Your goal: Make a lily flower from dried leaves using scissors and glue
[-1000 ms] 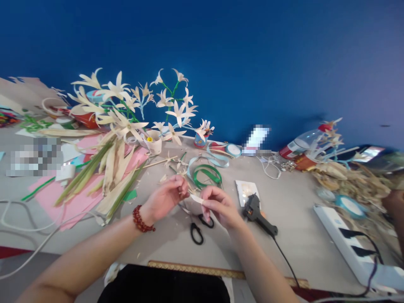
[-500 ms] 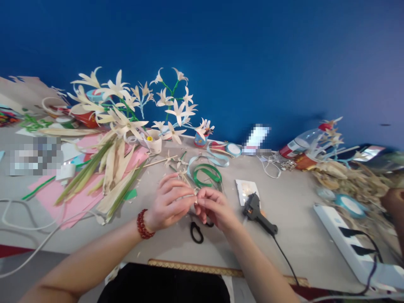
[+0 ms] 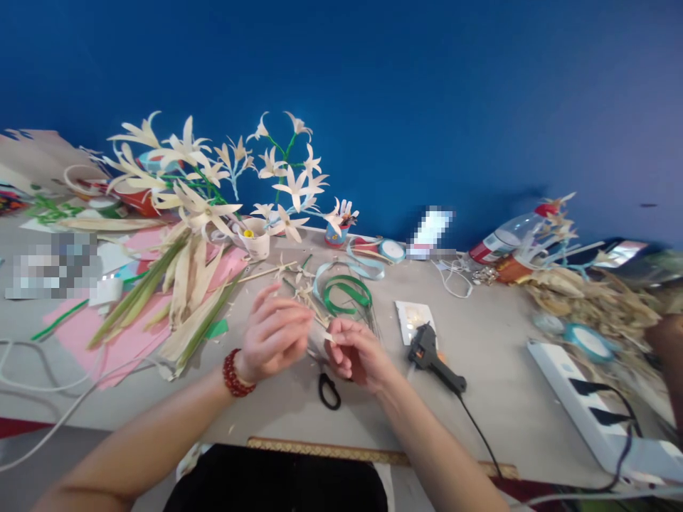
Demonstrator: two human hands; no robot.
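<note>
My right hand (image 3: pixel 358 352) pinches a small pale petal-like piece (image 3: pixel 329 337) between thumb and fingertips. Just left of it, my left hand (image 3: pixel 277 333) is apart from the piece, its fingers loosely curved and spread with nothing visible in them. A red beaded bracelet (image 3: pixel 235 375) circles the left wrist. Black-handled scissors (image 3: pixel 329 392) lie below the hands, partly covered by my right hand. Behind the hands is a looped green ribbon (image 3: pixel 349 295), with small pale flower pieces (image 3: pixel 303 281) beside it.
A black glue gun (image 3: pixel 435 359) lies to the right, its cord running to the front edge. Further right is a white power strip (image 3: pixel 581 405). Corn husks (image 3: pixel 192 284) lie on pink paper (image 3: pixel 69 348) at left. Handmade white flowers (image 3: pixel 205 206) stand behind. Another person's arm (image 3: pixel 664 348) shows at far right.
My hands have parted: the left has drawn back to the left from the right hand's fingertips. The pale piece stays in my right hand. The whole view has shifted slightly.
</note>
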